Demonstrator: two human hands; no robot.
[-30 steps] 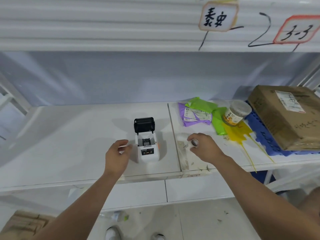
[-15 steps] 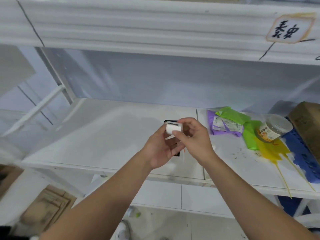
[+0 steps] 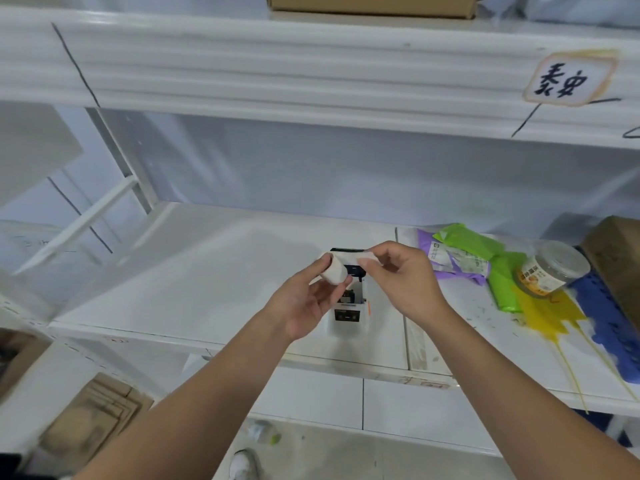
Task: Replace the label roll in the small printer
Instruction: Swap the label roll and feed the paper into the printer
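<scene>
A small white label printer [image 3: 349, 315] stands on the white shelf [image 3: 194, 271] with its black lid open; my hands hide most of the lid and bay. Above it my left hand [image 3: 304, 303] holds a white label roll [image 3: 334, 274] between thumb and fingers. My right hand [image 3: 405, 282] pinches the loose end of the label strip [image 3: 353, 258], which stretches from the roll toward the right. Both hands hover just over the printer, apart from it.
On the shelf to the right lie purple and green bags [image 3: 460, 254], a tipped clear jar [image 3: 550, 271], a yellow bag [image 3: 550, 313], a blue crate [image 3: 606, 306] and a cardboard box [image 3: 616, 251]. Flattened cardboard [image 3: 86, 424] lies on the floor at lower left.
My hands came together from either side of the printer and lifted the roll above it. Since half a second ago my right hand has drawn the strip's end out to the right.
</scene>
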